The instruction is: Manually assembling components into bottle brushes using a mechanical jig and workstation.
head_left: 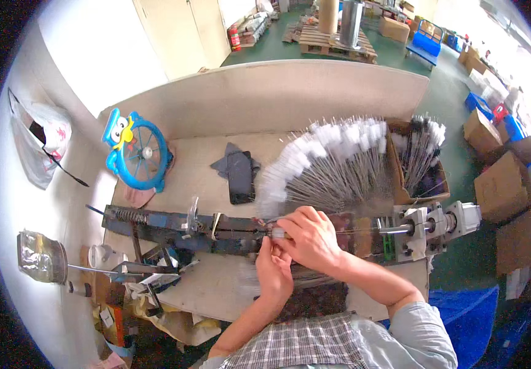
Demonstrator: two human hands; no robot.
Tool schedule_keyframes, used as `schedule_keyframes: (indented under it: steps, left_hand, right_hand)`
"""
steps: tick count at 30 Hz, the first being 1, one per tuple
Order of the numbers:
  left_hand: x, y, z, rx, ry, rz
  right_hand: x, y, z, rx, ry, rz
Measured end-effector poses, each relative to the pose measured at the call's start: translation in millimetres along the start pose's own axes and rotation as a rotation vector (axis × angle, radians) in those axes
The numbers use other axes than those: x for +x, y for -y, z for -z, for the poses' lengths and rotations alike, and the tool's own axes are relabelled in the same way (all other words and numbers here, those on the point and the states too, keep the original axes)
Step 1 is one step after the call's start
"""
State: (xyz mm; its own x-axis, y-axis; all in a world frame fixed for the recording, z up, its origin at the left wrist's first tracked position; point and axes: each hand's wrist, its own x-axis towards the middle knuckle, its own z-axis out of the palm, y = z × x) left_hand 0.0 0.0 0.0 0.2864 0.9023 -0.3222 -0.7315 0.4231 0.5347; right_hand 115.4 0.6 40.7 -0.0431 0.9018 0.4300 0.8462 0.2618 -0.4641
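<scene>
My right hand is closed over a small white-capped piece on a thin rod at the long dark metal jig that lies across the wooden workbench. My left hand comes up from below and pinches the same spot, its fingertips touching the right hand's. The thin rod runs right from my hands into a grey motor unit. Behind my hands fans a big bundle of thin rods with white tips. What exactly sits between my fingers is hidden.
A cardboard box of more white-tipped rods stands at the bench's right. A black phone lies on grey cloth, a blue fan at the left. Tools clutter the left front edge. Cardboard boxes fill the floor to the right.
</scene>
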Motion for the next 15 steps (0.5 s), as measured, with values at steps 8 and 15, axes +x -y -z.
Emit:
schedule_keyframes:
  steps: [8, 15]
  left_hand:
    - [3, 12, -9, 0.149, -0.154, -0.084]
    - [-2, 7, -23, 0.095, -0.143, -0.080]
  right_hand:
    - [-6, -15, 16, -0.047, -0.129, 0.233]
    - [-15, -30, 21, -0.025, -0.126, 0.272]
